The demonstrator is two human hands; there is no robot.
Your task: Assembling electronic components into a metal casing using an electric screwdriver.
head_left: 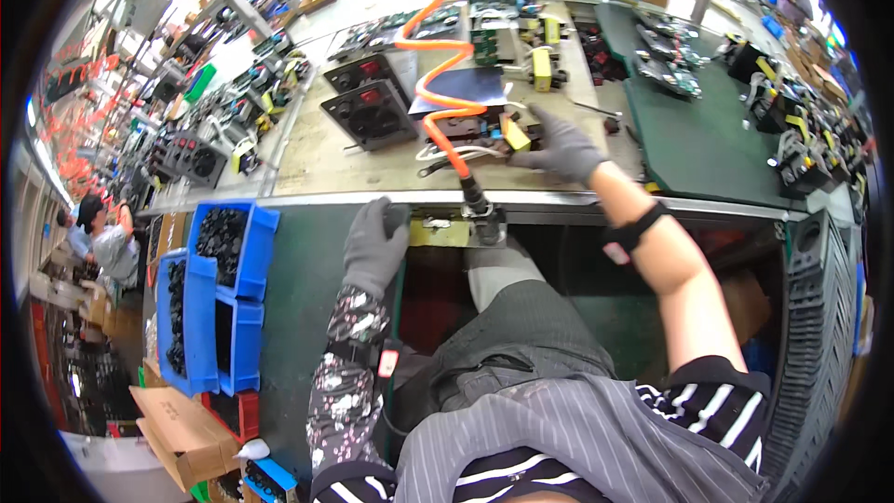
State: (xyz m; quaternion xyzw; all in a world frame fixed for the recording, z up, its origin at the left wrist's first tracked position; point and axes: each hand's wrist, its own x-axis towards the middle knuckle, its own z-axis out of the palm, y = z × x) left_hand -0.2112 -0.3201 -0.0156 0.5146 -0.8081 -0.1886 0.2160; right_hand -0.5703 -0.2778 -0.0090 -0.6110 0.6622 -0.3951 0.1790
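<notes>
My right hand [566,151], in a grey glove, reaches over the workbench. Its thumb and fingers are apart, beside a yellow-wrapped component [515,134] on the near circuit board assembly [473,129]. White cables [466,153] run along that assembly's front. At the bench's front edge is my left hand [374,247], also gloved, with its fingers curled; whatever they may hold is hidden. Right of it, a power screwdriver [480,210] hangs upright from an orange coiled hose [436,65], by a yellowish metal plate [440,232]. Two black panels with round grilles [370,115] stand left of the board.
Blue bins [247,251] of black parts sit at left, above an open cardboard box [182,433]. More circuit boards [669,61] lie on the green mat [694,144] at right. Stacked black panels [812,354] stand at the right edge. A co-worker [112,242] is far left.
</notes>
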